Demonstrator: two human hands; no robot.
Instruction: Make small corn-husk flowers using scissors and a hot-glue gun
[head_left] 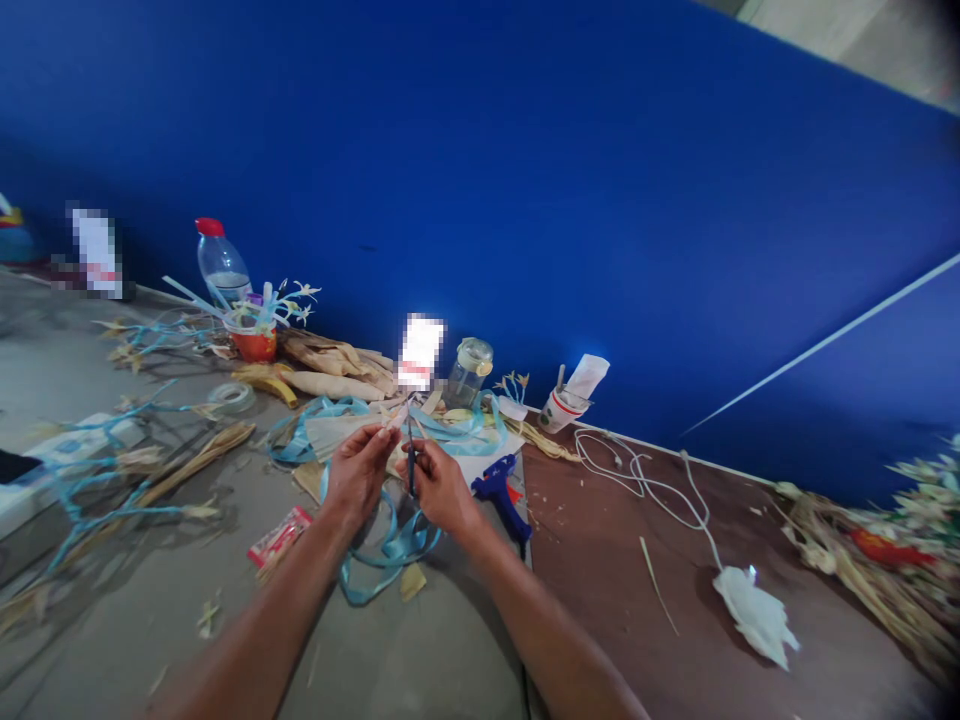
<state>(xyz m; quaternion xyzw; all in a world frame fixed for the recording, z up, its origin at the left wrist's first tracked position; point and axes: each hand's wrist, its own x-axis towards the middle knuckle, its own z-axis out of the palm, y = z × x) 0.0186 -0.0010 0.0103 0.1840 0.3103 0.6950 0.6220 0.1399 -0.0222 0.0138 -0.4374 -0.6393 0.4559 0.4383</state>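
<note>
In the middle of the head view, my right hand (444, 488) is closed on a pair of scissors (411, 468) with dark handles, its blades pointing away from me. Close beside it, my left hand (361, 468) pinches a small pale piece (399, 416), perhaps dried husk, at the blades. Whether the blades touch it I cannot make out. Light blue ribbon (405, 545) lies looped beneath and behind both hands. A blue glue gun (504, 497) rests just right of my right hand. Left of my left forearm is a red and white packet (279, 535).
Blue-wrapped stems (112, 470) with pale flowers spread over the left side. Behind stand a red-capped bottle (223, 265), a red cup (255, 343), a glass jar (470, 370) and a white cup (564, 405). Dried husks (337, 365) lie along the blue wall (525, 180). A white cable (667, 500) crosses the brown surface.
</note>
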